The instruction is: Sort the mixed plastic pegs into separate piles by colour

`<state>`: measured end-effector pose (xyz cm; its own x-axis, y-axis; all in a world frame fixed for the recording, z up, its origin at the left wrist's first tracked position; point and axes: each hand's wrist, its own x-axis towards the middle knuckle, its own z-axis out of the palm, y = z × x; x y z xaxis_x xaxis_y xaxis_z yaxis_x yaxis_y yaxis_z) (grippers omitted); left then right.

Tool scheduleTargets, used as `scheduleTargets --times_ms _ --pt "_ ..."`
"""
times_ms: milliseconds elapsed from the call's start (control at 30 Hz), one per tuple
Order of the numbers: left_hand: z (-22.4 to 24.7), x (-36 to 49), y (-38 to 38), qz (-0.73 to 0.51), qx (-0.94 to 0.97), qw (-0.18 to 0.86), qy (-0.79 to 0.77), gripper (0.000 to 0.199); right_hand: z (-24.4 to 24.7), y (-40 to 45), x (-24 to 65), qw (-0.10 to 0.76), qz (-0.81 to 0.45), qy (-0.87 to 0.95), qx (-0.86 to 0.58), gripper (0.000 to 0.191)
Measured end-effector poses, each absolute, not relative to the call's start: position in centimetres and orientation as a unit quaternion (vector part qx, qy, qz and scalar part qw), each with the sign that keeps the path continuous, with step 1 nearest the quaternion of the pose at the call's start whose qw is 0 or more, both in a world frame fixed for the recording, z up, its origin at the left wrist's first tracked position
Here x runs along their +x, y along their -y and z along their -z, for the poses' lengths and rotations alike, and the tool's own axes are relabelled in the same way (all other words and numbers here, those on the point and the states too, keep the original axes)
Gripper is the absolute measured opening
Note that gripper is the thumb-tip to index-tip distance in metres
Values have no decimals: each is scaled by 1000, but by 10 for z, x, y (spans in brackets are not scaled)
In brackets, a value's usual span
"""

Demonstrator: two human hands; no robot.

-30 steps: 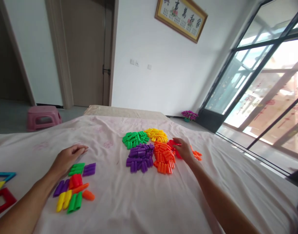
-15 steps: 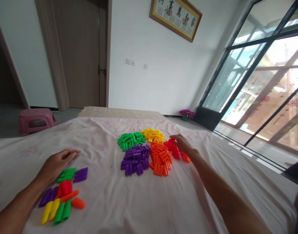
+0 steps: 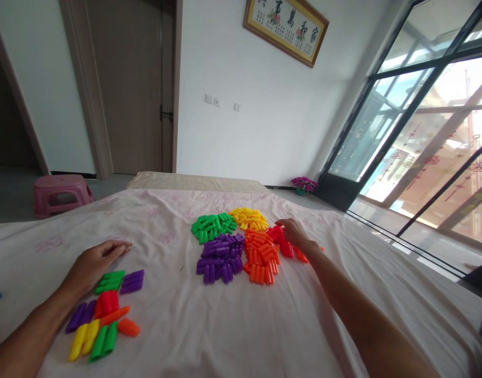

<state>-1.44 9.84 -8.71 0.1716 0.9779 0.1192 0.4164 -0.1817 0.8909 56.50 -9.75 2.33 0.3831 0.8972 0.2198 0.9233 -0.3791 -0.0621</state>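
My right hand [image 3: 295,233] reaches to the far right of the heaps, its curled fingers on the red plastic pieces [image 3: 285,245]; its grip is partly hidden. Beside them lies a heap of orange plastic pieces [image 3: 260,257], with purple pieces [image 3: 220,257], green pieces [image 3: 213,227] and yellow pieces [image 3: 249,218] heaped close by. My left hand [image 3: 95,262] rests on the sheet, thumb and fingers together, with nothing visible in it. Just below it lie joined green pieces [image 3: 110,282], joined purple pieces [image 3: 133,282], a red piece [image 3: 107,302] and several mixed ones.
A pale flowered sheet [image 3: 178,325] covers the wide surface. Blue and red items show at the left edge. Beyond stand a pink stool [image 3: 63,194], a door [image 3: 126,94] and a pot of purple flowers [image 3: 303,184]. Tall glass doors [image 3: 402,121] are on the right.
My right hand has shifted slightly among the red pieces, and an orange bit now shows beyond my wrist. My left hand stays in place. The view has drifted a little.
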Motion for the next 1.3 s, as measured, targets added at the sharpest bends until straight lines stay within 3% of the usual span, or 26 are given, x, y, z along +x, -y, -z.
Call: scheduleTargets --times_ms 367,500,567,833,1200,1300 --pt "90 -15 -100 -382 677 379 -503 42 -16 86 544 213 108 561 -792 48" --pt "80 -9 -92 -411 658 399 -489 44 -19 75 492 328 99 630 -696 39" --pt "76 -6 -88 -432 646 409 -478 42 -21 74 447 344 51 689 -636 34" --pt "78 -5 -88 -471 625 426 -454 38 12 75 258 254 -140 820 -493 39" --pt "79 -5 -90 -483 618 433 -444 37 21 32 171 85 -8 861 -501 31" --pt "80 -4 -90 -478 617 437 -446 38 23 42 174 66 42 864 -497 39"
